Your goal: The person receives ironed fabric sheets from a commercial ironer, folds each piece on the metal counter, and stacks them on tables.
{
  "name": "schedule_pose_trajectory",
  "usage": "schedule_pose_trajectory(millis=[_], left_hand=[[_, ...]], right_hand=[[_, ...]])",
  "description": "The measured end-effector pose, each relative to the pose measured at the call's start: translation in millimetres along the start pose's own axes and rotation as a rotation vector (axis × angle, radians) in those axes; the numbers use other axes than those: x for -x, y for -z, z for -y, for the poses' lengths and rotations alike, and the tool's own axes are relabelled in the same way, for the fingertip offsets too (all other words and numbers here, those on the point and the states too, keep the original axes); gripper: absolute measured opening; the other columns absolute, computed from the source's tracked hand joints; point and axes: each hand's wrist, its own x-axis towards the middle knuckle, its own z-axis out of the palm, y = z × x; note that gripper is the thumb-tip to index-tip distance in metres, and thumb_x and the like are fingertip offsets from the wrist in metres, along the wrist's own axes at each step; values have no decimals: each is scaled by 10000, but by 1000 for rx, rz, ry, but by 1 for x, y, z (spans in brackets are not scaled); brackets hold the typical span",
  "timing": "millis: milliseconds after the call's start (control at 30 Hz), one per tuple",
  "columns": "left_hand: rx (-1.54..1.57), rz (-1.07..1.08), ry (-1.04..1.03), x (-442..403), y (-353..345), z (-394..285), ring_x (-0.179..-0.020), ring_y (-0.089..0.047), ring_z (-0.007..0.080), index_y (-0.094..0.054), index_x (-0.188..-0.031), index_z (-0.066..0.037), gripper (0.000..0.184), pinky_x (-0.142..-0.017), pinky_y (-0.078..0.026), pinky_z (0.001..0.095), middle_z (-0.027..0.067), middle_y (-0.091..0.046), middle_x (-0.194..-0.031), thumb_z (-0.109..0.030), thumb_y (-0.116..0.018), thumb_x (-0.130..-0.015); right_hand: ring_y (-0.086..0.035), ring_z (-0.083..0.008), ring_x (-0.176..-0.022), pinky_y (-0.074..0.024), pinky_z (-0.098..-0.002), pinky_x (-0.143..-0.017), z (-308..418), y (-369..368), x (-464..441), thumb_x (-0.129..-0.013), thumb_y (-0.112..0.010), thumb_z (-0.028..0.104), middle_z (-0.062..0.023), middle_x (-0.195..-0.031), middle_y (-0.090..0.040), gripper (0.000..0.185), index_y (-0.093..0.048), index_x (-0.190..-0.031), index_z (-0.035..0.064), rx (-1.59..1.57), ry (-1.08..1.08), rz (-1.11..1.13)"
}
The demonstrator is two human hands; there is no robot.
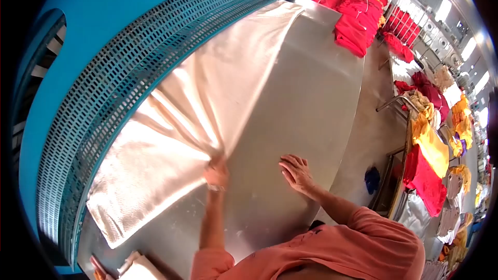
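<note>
A shiny pale pink cloth (207,78) lies spread over the metal table, its far side along the blue machine's perforated guard. My left hand (217,172), slightly blurred, is closed on the cloth's near edge. Creases fan out from that grip toward the machine. To the right, my right hand (296,171) rests palm down on the bare metal tabletop (306,93), fingers stretched out and apart from the cloth.
The blue machine (98,5) with its perforated guard (155,26) borders the table on the left. Bundles of red cloth (358,18) sit at the far end. Along the right, a rack (397,171) carries red and yellow textiles. Folded pale cloth (139,269) shows at bottom left.
</note>
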Motion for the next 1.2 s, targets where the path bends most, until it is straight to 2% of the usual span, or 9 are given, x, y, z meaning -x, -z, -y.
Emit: schedule_pose_trajectory(millis=[67, 300, 533, 633, 800, 900, 933, 1033, 1200], left_hand=[[85, 312, 176, 43, 79, -52, -835, -606, 303, -604, -1009, -117, 258, -735, -498, 423, 132, -620, -936, -97, -540, -761], [-438, 112, 556, 212, 276, 17, -936, -581, 299, -608, -1054, -73, 265, -809, -456, 405, 108, -619, -1042, -97, -440, -851], [-669, 160, 1231, 263, 279, -9, -788, -586, 347, -627, -835, -87, 175, -688, -474, 427, 163, -610, -874, -225, -567, -745], [-713, 209, 1293, 238, 243, -54, -794, -612, 321, -642, -859, -122, 152, -671, -492, 432, 149, -628, -898, -149, -525, -767], [-610, 118, 692, 178, 153, -175, -852, -532, 265, -624, -924, -185, 273, -696, -482, 383, 62, -547, -884, -41, -560, -701], [-421, 287, 778, 124, 104, -245, -873, -523, 256, -617, -1007, -226, 327, -733, -477, 383, 67, -541, -970, -96, -557, -713], [-554, 622, 453, 105, 94, -255, -941, -521, 277, -586, -1080, -231, 338, -796, -456, 395, 83, -543, -1036, -190, -561, -745], [252, 791, 563, -9, 91, -278, -976, -559, 275, -443, -1271, -143, 643, -854, -438, 389, 156, -564, -1068, -400, -646, -717], [1201, -422, 579, -110, -4, -203, -938, -534, 127, -446, -1245, -39, 482, -787, -462, 268, 90, -544, -1113, -222, -596, -826]], right_hand=[[-463, -256, -1106, -365, -400, -865, -6, -1, 2, -818, -571, 127, -49, -1192, -486, 303, -509, -1114, 108, -6, 8, -23], [-585, -217, -935, -500, -342, -753, -107, 6, -64, -872, -516, 301, -156, -1039, -574, 393, -510, -1080, -32, -1468, -908, -157], [-444, -105, -638, -351, -268, -457, -317, -9, -148, -764, -638, 409, 25, -731, -455, 336, -558, -941, 135, -1710, -819, -434], [-506, -152, -781, -437, -273, -624, -508, 2, -102, -768, -602, 200, -53, -1022, -542, 475, -473, -1217, 120, -1371, -233, -278], [-525, -268, -961, -413, -390, -855, -595, 223, -100, -844, -510, 183, -179, -1083, -533, 374, -463, -1174, 13, -594, -593, -730], [-520, -280, -972, -408, -396, -851, -547, 250, -167, -840, -520, 181, -184, -1065, -538, 353, -476, -1147, 11, -492, -462, -663], [-518, -284, -976, -406, -398, -850, -498, 235, -188, -839, -524, 180, -186, -1059, -540, 346, -481, -1137, 10, -501, -359, -555], [-512, -297, -988, -400, -405, -847, -307, 163, -205, -836, -534, 178, -191, -1041, -544, 325, -494, -1110, 8, -580, -45, -105], [-503, -317, -1007, -391, -416, -842, -44, 89, -89, -830, -551, 175, -199, -1010, -552, 292, -516, -1064, 5, -649, 583, 538]])
